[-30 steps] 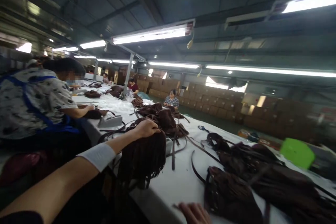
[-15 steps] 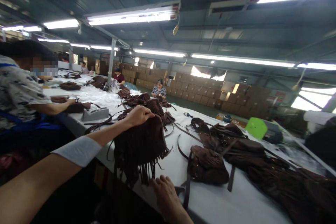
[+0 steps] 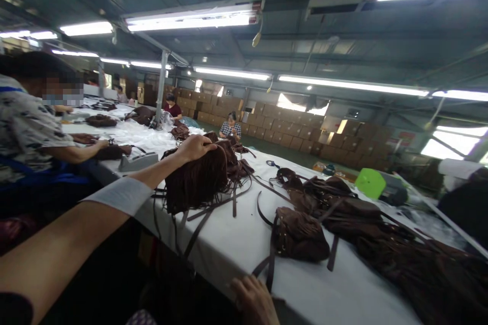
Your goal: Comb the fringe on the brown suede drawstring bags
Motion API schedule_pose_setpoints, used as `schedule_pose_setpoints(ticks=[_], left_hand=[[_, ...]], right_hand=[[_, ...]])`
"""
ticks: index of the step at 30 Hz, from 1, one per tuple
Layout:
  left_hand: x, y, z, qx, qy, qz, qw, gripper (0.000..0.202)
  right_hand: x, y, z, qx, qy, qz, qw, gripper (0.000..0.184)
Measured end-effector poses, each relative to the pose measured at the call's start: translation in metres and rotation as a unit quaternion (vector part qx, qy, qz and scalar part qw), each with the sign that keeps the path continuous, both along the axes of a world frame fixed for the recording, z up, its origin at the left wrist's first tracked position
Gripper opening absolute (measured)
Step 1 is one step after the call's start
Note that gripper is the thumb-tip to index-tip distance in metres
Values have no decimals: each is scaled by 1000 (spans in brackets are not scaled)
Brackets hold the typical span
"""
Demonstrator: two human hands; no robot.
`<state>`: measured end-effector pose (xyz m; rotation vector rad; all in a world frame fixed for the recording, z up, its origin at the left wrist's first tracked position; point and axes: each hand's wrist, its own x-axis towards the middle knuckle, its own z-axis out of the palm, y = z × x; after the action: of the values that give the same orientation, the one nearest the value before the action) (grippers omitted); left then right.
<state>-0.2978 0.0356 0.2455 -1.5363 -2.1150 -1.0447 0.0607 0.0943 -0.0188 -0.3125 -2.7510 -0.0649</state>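
My left hand (image 3: 197,147) is closed on the top edge of a dark brown fringed bag (image 3: 196,177), which hangs over the white table by its front edge. Thin straps trail down from it past the table edge. My right hand (image 3: 254,297), slightly blurred, is low at the table's front edge with its fingers apart and nothing visible in them. Just above it lies a strap of a second brown bag (image 3: 301,233), which rests on the table and has small metal eyelets.
A heap of brown bags (image 3: 419,259) covers the right side of the table (image 3: 229,244). A grey tape dispenser (image 3: 139,161) stands at left, beside a co-worker (image 3: 26,132) handling another bag. A green object (image 3: 370,184) sits at far right; stacked cartons (image 3: 282,132) line the back.
My left hand has lifted the fringed bag up and away, so its fringe now sits higher over the table. My right hand has moved down, farther from the fringe.
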Motion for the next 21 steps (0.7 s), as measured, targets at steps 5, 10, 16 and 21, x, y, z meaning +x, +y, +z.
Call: schedule_pose_setpoints(ticks=[5,10,16,21], left_hand=[[22,1,-18,-31,-15,-26,999,32],[45,2,-16,-43,-20,-71,996,37],[32,5,-6,-9,-42,-46,998,36],[20,16,-31,-7,-53,-15,998,32]], right_hand=[[-54,-24,98,54,92,85,991,30],[-109,-40,145,95,63,118,986,27],[-101,-29,60,52,-47,106,992,25],[-65,-36,-14,-32,-78,70,994,31]])
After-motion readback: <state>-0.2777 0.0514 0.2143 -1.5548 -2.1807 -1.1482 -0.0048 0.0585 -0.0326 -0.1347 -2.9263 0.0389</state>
